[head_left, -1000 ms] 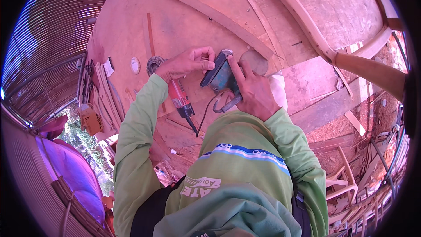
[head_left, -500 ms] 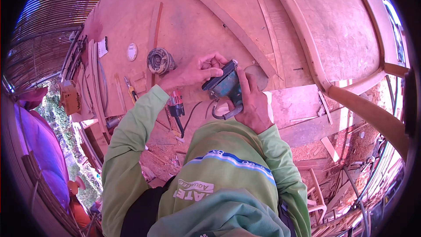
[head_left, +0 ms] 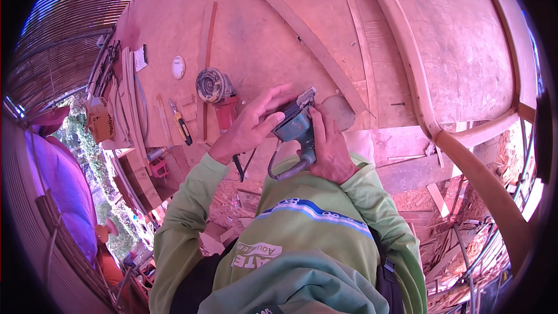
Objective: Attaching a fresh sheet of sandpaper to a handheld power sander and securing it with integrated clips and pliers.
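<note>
My right hand (head_left: pixel 332 145) is wrapped round the teal body of a palm sander (head_left: pixel 297 129), which is tipped so that its dark flat pad faces away from me, up and to the left. A thick cord curves from the sander's lower end. My left hand (head_left: pixel 256 121) is at the pad with fingers stretched out, slightly blurred, and the thumb by the pad's left edge. A greyish strip (head_left: pixel 306 96), perhaps sandpaper, shows at the pad's upper end. Whether the left fingers press on the pad is partly hidden.
Beside my left hand lies a red power tool with a round, dusty head (head_left: pixel 214 85). Further left are a yellow-black cutter knife (head_left: pixel 180 122) and wooden strips. A grey disc (head_left: pixel 339 112) and a long curved board (head_left: pixel 308 40) lie ahead. A curved wooden frame (head_left: pixel 407 46) stands right.
My left hand's curled fingers have straightened along the pad. The sander has come slightly nearer to me and tilted a little, still in my right hand. The view has shifted slightly.
</note>
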A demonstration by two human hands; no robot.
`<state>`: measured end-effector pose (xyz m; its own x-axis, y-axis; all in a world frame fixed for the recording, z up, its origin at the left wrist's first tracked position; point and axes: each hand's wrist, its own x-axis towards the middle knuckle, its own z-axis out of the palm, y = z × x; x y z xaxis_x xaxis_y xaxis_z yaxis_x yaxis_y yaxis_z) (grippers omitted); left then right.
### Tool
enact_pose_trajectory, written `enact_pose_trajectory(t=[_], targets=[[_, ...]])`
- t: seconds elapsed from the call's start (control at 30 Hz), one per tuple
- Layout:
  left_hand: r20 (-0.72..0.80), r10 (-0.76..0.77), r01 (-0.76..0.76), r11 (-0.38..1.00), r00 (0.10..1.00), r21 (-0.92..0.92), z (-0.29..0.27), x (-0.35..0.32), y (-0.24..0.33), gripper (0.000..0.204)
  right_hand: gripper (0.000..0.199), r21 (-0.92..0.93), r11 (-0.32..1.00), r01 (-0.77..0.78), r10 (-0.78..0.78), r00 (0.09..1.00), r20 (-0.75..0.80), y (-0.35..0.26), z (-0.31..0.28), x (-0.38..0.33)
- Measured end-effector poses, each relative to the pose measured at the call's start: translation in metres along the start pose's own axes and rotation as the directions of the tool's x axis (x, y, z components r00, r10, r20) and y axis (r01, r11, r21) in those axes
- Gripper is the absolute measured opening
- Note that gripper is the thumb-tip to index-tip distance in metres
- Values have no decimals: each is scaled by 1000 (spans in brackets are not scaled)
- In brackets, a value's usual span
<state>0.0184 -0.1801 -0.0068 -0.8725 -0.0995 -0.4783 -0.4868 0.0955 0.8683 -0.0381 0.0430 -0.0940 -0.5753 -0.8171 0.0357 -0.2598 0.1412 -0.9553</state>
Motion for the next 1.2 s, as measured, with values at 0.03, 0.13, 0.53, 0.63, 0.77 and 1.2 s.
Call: enact_pose_trajectory(t=[0.03,0.13,0.53,0.63,0.77,1.2], targets=[[35,21,-20,1000,999,-21,0,-4,3,45,106,-118,992,49,-50,999,-10,-3,-3,-1],[55,52,-51,999,997,-13,-7,-14,1,50,97,-282,953,109,-121,992,-24,-14,-5,3],[72,79,-80,997,994,21,-33,-32,-29,51,77,-443,891,99,-112,994,-3,-30,18,-1],[134,107,-114,992,985,44,-40,-27,-35,51,74,-465,881,93,-113,993,-15,-28,22,-6],[223,126,-154,981,967,115,-49,-22,-28,53,66,-514,852,98,-130,991,-27,-28,29,-8],[163,-31,53,990,986,-130,-58,-39,-42,53,61,-686,714,141,-111,990,87,-41,31,1]])
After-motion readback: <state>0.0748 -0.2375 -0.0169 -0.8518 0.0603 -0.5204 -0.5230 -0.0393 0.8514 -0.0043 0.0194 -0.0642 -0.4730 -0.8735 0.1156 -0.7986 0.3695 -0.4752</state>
